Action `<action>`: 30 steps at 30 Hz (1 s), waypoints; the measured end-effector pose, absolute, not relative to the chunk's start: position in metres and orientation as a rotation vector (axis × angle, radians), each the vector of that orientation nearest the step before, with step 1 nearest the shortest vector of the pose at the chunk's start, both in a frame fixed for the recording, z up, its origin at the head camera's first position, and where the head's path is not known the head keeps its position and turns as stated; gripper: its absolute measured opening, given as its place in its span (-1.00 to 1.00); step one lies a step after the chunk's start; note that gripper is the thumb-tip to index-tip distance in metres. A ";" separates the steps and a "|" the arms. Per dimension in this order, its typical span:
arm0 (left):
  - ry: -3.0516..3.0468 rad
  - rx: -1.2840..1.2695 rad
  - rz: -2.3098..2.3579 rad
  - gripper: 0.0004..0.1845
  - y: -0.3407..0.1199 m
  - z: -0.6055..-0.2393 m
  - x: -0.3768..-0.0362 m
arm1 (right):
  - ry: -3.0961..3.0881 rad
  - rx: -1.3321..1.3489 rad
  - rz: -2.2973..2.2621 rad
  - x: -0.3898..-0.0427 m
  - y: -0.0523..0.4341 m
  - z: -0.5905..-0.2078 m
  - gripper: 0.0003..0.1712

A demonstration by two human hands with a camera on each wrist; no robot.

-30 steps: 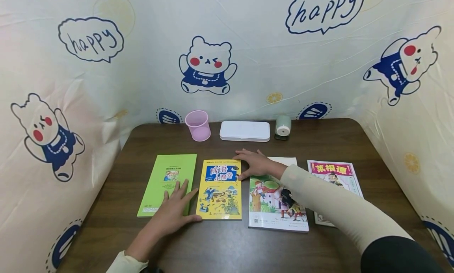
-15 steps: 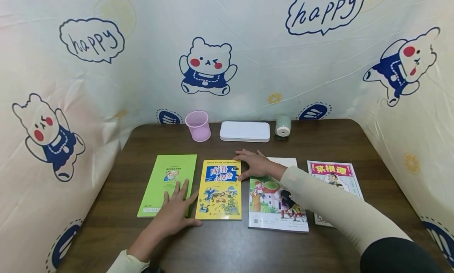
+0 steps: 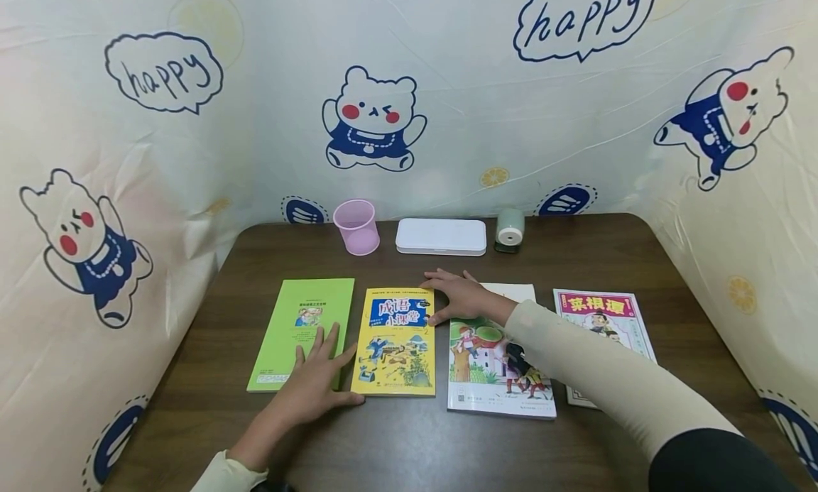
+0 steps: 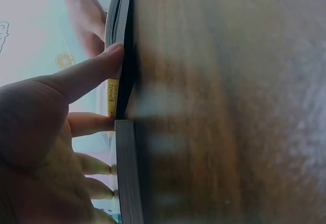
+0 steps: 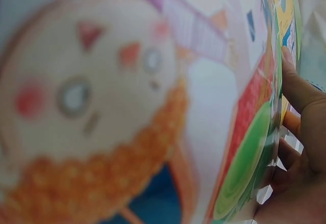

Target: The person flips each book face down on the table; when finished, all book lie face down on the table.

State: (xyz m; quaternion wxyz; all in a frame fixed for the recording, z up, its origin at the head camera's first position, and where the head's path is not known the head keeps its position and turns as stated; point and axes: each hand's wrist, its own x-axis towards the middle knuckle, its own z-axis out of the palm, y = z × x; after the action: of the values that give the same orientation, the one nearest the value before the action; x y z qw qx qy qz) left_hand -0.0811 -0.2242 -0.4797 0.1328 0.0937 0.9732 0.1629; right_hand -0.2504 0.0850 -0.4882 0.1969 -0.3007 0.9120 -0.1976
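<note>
In the head view a yellow book (image 3: 393, 361) lies flat on the table between both hands. My left hand (image 3: 312, 389) spreads its fingers over the right part of a green book (image 3: 275, 350). Its thumb touches the yellow book's lower left corner, its index fingertip the left edge. The left wrist view shows that thumb (image 4: 91, 76) against the page edges. At the yellow book's upper right corner is my right hand (image 3: 461, 295), fingers extended along the top, thumb at the right side. Its forearm passes over a white illustrated book (image 3: 473, 396).
A book with a pink title band (image 3: 594, 304) lies at the right, partly hidden by the sleeve. Along the table's back edge stand a pink cup (image 3: 356, 229), a white flat case (image 3: 441, 236) and a small grey-green device (image 3: 510, 229). A printed curtain (image 3: 255, 123) surrounds the table (image 3: 383, 449).
</note>
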 end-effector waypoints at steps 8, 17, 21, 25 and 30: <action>2.760 0.304 0.683 0.06 -0.228 -0.474 -0.080 | 2.548 -0.849 -0.557 -0.250 0.085 -0.488 -0.03; 2.687 0.346 0.910 0.07 -0.224 -0.469 -0.076 | 2.537 -0.844 -0.560 -0.249 0.086 -0.486 -0.04; 2.629 0.313 1.020 0.08 -0.222 -0.466 -0.075 | 2.539 -0.837 -0.552 -0.251 0.086 -0.487 -0.03; 2.539 0.272 1.192 0.05 -0.219 -0.464 -0.073 | 2.548 -0.826 -0.546 -0.251 0.085 -0.488 -0.02; 2.399 0.257 1.431 0.03 -0.212 -0.464 -0.072 | 2.561 -0.814 -0.553 -0.251 0.085 -0.491 -0.01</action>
State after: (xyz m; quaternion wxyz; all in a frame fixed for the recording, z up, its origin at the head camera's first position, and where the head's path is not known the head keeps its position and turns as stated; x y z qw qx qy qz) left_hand -0.0722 -0.2122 -0.4636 0.1674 0.0904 0.8432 0.5028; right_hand -0.2508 0.0846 -0.4908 0.1978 -0.2908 0.9150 -0.1978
